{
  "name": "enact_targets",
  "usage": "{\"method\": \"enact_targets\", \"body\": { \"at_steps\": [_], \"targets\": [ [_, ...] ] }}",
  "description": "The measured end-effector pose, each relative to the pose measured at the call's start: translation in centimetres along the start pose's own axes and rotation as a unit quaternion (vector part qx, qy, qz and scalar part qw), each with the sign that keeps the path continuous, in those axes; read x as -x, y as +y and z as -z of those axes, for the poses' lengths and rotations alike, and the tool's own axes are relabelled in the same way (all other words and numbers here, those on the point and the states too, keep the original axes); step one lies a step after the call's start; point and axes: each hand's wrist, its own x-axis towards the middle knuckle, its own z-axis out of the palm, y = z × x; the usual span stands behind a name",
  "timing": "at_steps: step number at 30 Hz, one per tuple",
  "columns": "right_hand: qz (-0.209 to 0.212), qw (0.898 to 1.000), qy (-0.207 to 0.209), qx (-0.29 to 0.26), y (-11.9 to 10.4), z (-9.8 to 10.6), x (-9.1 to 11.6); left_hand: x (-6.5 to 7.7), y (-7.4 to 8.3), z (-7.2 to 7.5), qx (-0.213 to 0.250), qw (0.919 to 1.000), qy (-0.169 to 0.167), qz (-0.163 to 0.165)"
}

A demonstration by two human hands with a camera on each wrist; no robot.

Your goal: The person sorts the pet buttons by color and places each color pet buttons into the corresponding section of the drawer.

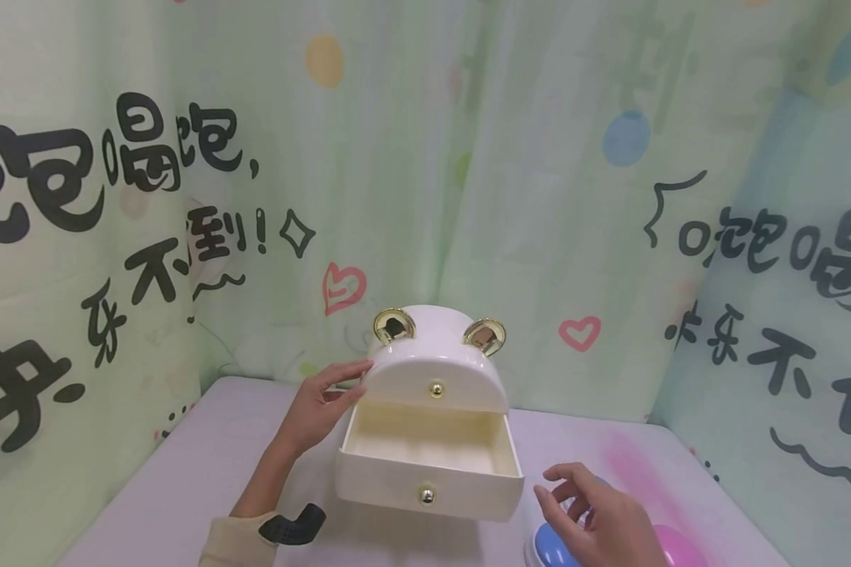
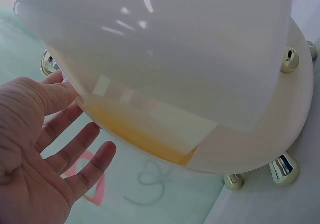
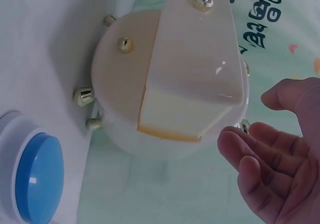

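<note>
A white storage box [image 1: 436, 374] with gold ears stands on the table, its lower drawer [image 1: 431, 492] pulled out and bare inside. The upper front with a gold knob is closed. At the box's left side, my left hand [image 1: 328, 405] touches the edge with thumb and fingertips; in the left wrist view that hand [image 2: 65, 134] has its fingers spread out. My right hand [image 1: 599, 512] hovers right of the drawer, apart from it, fingers loosely bent around nothing. The same hand [image 3: 280, 159] appears in the right wrist view with no object in it.
Below my right hand, a round white-based piece with a blue dome [image 1: 556, 545] sits on the table [image 1: 269, 441]. A pink dome [image 1: 681, 545] lies further right, partly hidden. Printed curtains [image 1: 525, 236] enclose the table at the back and sides.
</note>
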Motion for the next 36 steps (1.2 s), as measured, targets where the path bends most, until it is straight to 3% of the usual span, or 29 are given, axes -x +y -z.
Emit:
{"method": "enact_targets", "body": {
  "at_steps": [5, 13, 31, 36],
  "targets": [
    [-0.065, 0.992, -0.102, 0.023, 0.7, -0.2, 0.0, 0.0, 1.0, 0.1, 0.001, 1.0000, -0.002, 0.003],
    [-0.117, 0.975, -0.182, 0.043, 2.4, -1.2, -0.2, 0.1, 1.0, 0.1, 0.004, 1.0000, 0.000, 0.002],
    [-0.165, 0.944, -0.280, 0.059, 6.3, -3.0, -0.4, 0.1, 1.1, 0.0, 0.004, 1.0000, -0.001, 0.003],
    [-0.176, 0.938, -0.291, 0.064, 7.0, -3.4, -0.4, 0.1, 1.1, 0.1, 0.004, 1.0000, 0.000, 0.002]
  ]
}}
